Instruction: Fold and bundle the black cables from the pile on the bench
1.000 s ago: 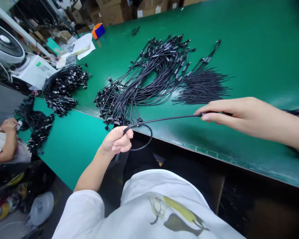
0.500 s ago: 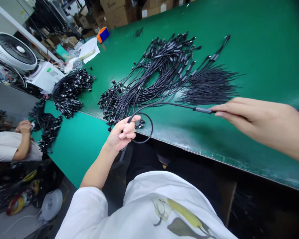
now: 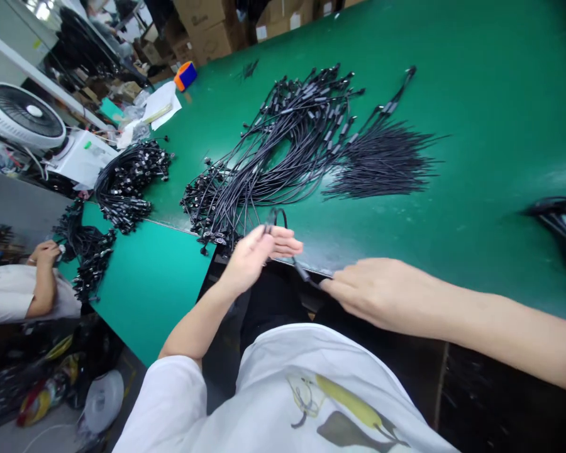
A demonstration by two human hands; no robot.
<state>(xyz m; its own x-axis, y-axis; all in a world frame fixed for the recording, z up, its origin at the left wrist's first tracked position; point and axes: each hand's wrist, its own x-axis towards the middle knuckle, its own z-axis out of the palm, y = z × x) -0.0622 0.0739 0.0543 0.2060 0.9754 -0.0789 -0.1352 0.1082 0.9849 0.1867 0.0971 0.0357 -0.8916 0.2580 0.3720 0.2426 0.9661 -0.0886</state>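
My left hand (image 3: 261,248), its fingers fairly straight, holds a coiled black cable (image 3: 302,272) between thumb and fingers near the table's front edge. A loop of it rises above those fingers. The cable runs down to my right hand (image 3: 375,294), whose fingertips pinch it just past a grey sleeve section. The cable end in the right hand is hidden. Behind my hands lies a large pile of black cables (image 3: 283,145) with connectors at both ends. To its right, thin black ties (image 3: 387,160) are fanned out in a heap.
Cable bundles (image 3: 129,179) lie at left, beside a white fan (image 3: 26,116). A co-worker's hands (image 3: 46,253) are at another cable bundle (image 3: 92,251). An orange and blue tape roll (image 3: 185,75) sits at the back. More dark cables (image 3: 563,220) lie at far right.
My right hand has moved left and down toward my left hand, bringing the cable's stretched end in. The loop is now smaller around the left fingers, which have straightened. The view has shifted slightly right.
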